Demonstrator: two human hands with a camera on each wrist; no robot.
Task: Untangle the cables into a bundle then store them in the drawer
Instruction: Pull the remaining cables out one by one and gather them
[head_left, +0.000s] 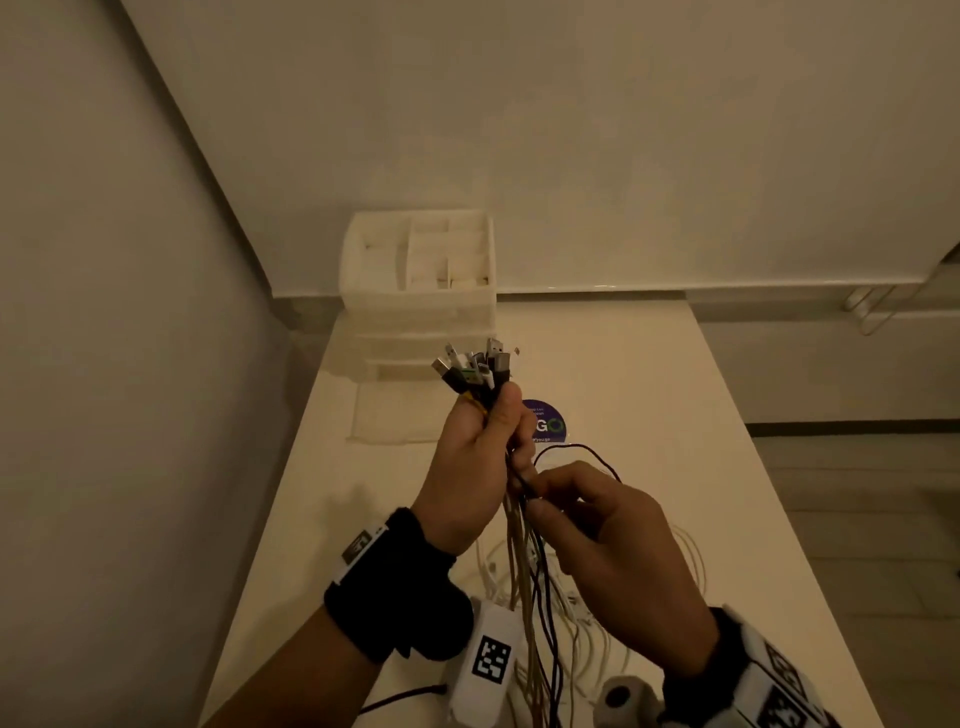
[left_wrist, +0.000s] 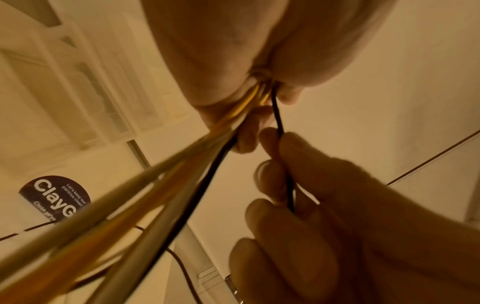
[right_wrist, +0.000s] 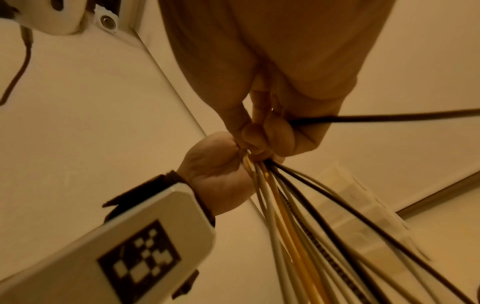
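At the far left of the table (head_left: 623, 364), against the wall, stands the white drawer unit (head_left: 418, 291), with open compartments on top and its lowest drawer (head_left: 395, 415) pulled out toward the person; nothing shows inside that drawer from this angle. Just right of it, raised above the table, the left hand (head_left: 470, 467) is clamped in a fist round the cables (head_left: 524, 561), gripping them just below their plugs (head_left: 475, 366), which stand together in one upright cluster above the fist. Below the fist the white, yellow and black strands hang down and trail in loose loops on the table near the person. Right of the fist, close against it, the right hand (head_left: 618, 540) pinches a single black cable (head_left: 582, 451) between thumb and fingers; that cable arcs up in a loop beside a round dark sticker (head_left: 545, 422) on the table. As a judgement of progress: the plug ends are gathered, so bundling is begun, but the black strand is apparently being worked free and the tails are not yet straightened or coiled. Remaining steps: finish separating, form the bundle, place it in the open drawer, and probably close it.
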